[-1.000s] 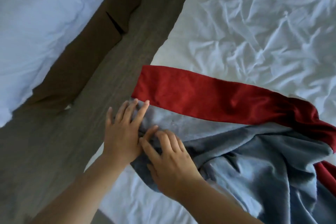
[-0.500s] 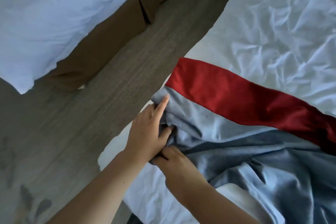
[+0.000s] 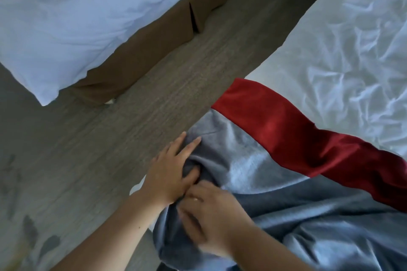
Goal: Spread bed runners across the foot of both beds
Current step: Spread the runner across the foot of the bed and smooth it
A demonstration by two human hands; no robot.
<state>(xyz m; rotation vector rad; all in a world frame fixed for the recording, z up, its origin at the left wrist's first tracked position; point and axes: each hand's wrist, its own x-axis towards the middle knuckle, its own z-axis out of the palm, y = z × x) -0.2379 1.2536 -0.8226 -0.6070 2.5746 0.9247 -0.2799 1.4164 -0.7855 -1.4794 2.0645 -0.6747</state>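
Observation:
A grey bed runner [image 3: 253, 160] with a red band [image 3: 286, 130] lies bunched across the corner of the right bed [image 3: 341, 50], its end hanging over the bed's left edge. My left hand [image 3: 171, 174] lies on the runner's end, thumb and fingers pinching a grey fold. My right hand [image 3: 211, 218] sits just below it, fingers curled into the same grey cloth. The second bed [image 3: 77, 17] at upper left shows white bedding and no runner.
A strip of grey wood-look floor [image 3: 154, 94] runs between the two beds. The left bed has a brown skirt [image 3: 154, 42] with a slit. The right bed's white sheet is heavily wrinkled. A patterned patch marks the floor [image 3: 33, 237] at lower left.
Both hands went from lying flat on the runner's end to gripping its grey cloth. The view has shifted, so the beds and runner now sit further right and up.

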